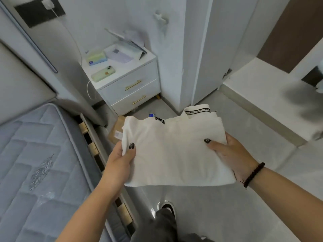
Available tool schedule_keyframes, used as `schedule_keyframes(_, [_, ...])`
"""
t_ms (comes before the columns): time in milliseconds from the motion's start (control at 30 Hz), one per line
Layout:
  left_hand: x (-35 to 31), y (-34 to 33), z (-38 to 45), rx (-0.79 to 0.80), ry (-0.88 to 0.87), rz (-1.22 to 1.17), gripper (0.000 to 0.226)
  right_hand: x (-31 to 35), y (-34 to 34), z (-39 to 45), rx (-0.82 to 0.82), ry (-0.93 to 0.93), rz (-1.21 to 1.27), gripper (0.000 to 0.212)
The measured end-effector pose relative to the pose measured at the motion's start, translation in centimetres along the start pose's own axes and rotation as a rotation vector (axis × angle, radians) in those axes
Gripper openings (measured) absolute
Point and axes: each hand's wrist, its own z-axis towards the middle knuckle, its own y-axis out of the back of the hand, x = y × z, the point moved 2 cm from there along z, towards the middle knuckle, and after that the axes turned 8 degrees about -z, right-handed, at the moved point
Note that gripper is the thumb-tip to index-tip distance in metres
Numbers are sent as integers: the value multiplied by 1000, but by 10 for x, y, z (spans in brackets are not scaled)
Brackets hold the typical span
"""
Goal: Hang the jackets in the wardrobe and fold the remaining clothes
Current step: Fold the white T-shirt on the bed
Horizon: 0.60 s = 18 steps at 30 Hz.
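Clothes (176, 151), white and folded into a flat stack, are held in the air above the grey floor (227, 206), between the bed (40, 163) and the wardrobe (201, 49). The left hand (120, 161) grips the stack's left edge, thumb curled on top. The right hand (234, 154) holds the right edge, thumb laid across the cloth. A nightstand (129, 81) with a phone (103, 73) stands beyond.
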Motion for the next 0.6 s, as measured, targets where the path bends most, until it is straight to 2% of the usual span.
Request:
schedule_keyframes(233, [-171, -53, 0, 117, -50, -7, 18, 166, 34, -45, -121, 67, 9, 20])
schedule_keyframes(433, [-270, -88, 4, 259, -80, -49, 17, 268, 52, -76, -256, 153, -26, 17])
schedule_keyframes(600, [-342, -115, 11, 342, -175, -47, 15, 345, 64, -99, -326, 266, -45, 19])
